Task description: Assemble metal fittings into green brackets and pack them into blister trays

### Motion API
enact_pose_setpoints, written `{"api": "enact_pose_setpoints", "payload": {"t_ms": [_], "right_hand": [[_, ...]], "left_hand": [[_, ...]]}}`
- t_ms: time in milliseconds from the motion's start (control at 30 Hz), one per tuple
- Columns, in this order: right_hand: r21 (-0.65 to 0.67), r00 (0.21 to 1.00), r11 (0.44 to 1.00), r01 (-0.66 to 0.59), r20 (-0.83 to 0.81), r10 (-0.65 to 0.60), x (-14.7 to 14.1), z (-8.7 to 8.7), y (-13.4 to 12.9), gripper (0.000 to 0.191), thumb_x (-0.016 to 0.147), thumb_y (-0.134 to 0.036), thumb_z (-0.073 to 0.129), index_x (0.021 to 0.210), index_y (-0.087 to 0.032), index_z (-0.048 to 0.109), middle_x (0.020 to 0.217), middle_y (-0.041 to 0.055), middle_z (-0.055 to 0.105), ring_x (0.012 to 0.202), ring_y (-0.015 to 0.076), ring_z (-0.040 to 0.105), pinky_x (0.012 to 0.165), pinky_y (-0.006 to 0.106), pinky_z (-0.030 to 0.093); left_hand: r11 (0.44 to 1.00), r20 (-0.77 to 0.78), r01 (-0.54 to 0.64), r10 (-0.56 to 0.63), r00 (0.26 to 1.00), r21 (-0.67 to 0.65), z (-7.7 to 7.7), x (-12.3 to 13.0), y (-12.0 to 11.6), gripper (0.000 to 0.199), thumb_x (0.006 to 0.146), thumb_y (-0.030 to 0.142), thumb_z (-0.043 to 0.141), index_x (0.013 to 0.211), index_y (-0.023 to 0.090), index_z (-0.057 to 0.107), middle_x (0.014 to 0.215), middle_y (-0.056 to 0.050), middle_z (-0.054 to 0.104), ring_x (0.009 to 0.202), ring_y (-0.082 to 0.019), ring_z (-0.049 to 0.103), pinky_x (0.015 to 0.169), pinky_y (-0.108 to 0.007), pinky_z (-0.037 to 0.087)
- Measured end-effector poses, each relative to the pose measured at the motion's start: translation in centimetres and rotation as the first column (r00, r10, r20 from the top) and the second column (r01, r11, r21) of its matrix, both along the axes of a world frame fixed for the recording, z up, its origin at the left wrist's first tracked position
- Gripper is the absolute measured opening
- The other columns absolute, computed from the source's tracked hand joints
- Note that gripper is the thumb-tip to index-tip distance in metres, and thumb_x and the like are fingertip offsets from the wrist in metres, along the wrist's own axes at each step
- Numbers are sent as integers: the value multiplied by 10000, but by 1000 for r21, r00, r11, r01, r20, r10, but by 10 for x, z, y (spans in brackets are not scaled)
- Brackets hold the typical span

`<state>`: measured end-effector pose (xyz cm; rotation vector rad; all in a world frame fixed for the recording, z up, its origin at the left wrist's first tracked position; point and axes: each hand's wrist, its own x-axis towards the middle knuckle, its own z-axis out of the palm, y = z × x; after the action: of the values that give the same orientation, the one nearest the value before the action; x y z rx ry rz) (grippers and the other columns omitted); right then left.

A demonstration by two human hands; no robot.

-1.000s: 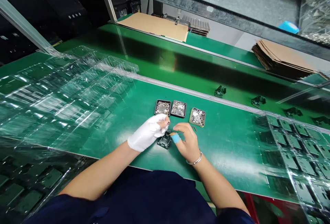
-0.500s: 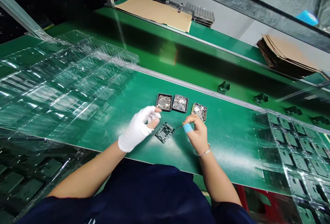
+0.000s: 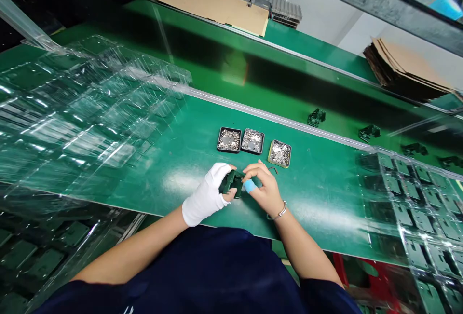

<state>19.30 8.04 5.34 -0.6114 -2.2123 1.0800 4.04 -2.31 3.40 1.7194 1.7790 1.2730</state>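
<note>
We are now tilting the dark green component [image 3: 237,188], no longer leaving it flat on the workbench [image 3: 318,198]; our gloved left hand [image 3: 204,200] is clasping it, half-curled, while our nearly pinched right hand [image 3: 268,192] is meeting its edge, contents unclear

Wide lane here, across the green tabletop [image 3: 325,184] between the right hand [image 3: 265,188] and the clear plastic trays with dark green pieces [image 3: 421,198] at right. Another opens left of the white-gloved left hand [image 3: 206,196], until the stacked clear plastic trays [image 3: 94,106] block the left side. Straight up? Three small square dishes of silvery metal bits [image 3: 278,165] stand there; the left two leave hardly any gap, the right one a narrow passage. Beyond, the pale metal rail [image 3: 253,109] crosses diagonally.
</note>
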Motion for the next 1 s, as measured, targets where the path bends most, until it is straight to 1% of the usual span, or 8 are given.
{"api": "enact_pose_setpoints", "payload": {"t_ms": [100, 233, 400, 533, 667, 800, 867, 1000], "right_hand": [[88, 1000, 996, -15, 14, 14, -1, -1, -6, 61, 810, -226, 536, 783, -241, 589, 966, 36, 645, 955, 184, 602, 1112, 511, 230], [111, 1000, 994, -6, 24, 3, -2, -1, -8, 72, 818, -234, 520, 787, -240, 584, 950, 36, 641, 942, 184, 605, 1124, 526, 186], [142, 1000, 990, 8, 12, -10, -1, 0, -8, 83, 834, -232, 501, 796, -243, 574, 933, 33, 638, 926, 179, 605, 1119, 510, 209], [151, 1000, 988, 22, 3, -23, -2, -1, -8, 77, 837, -203, 494, 809, -238, 557, 926, 29, 631, 926, 169, 601, 1105, 496, 243], [148, 999, 988, 37, 16, -40, -2, -2, -9, 76, 844, -193, 485, 829, -235, 545, 948, 34, 621, 929, 167, 595, 1110, 514, 223], [134, 1000, 991, 6, 17, -8, -2, -1, -7, 95, 855, -183, 470, 836, -234, 547, 943, 37, 612, 942, 167, 591, 1110, 502, 229], [117, 1000, 993, 11, 10, -12, -3, -1, -7, 98, 858, -180, 473, 827, -230, 551, 941, 38, 611, 937, 167, 590, 1102, 489, 246], [99, 998, 994, 51, -27, -48, -6, -2, -8, 73, 850, -189, 496, 814, -228, 545, 907, 31, 615, 906, 173, 589, 1065, 483, 296]], "left_hand": [[1000, -20, 5, -5, 1000, 23, 5, 4, -1, 377, 771, 272, 551, 1124, 183, 455, 1074, -93, 520, 990, -235, 553, 859, -419, 498], [1000, -10, 9, -9, 1000, -3, 8, 7, -1, 378, 749, 266, 568, 1099, 188, 450, 1063, -89, 513, 977, -237, 550, 856, -419, 492], [1000, -29, 20, -20, 999, 19, 7, 9, 0, 406, 735, 259, 575, 1107, 190, 429, 1062, -91, 508, 974, -236, 556, 857, -416, 497], [999, -120, 17, -11, 993, 46, 4, 10, 0, 436, 747, 284, 580, 1139, 176, 420, 1089, -115, 517, 1009, -262, 558, 861, -435, 500], [996, -232, 1, 21, 973, 95, 4, 9, -1, 457, 759, 300, 577, 1166, 157, 425, 1107, -143, 527, 1056, -310, 545, 887, -491, 476], [998, -74, 66, -66, 995, -7, 13, 7, -1, 409, 760, 272, 569, 1133, 170, 439, 1079, -109, 534, 1002, -253, 568, 862, -432, 506], [996, -17, 73, -74, 997, -45, 16, 7, -1, 384, 763, 252, 563, 1122, 178, 447, 1070, -93, 543, 986, -231, 576, 865, -413, 512], [1000, -81, 1, 0, 997, 10, 12, 8, 2, 376, 808, 159, 493, 1182, 169, 449, 1188, -124, 553, 1142, -240, 545, 976, -431, 467]]}}
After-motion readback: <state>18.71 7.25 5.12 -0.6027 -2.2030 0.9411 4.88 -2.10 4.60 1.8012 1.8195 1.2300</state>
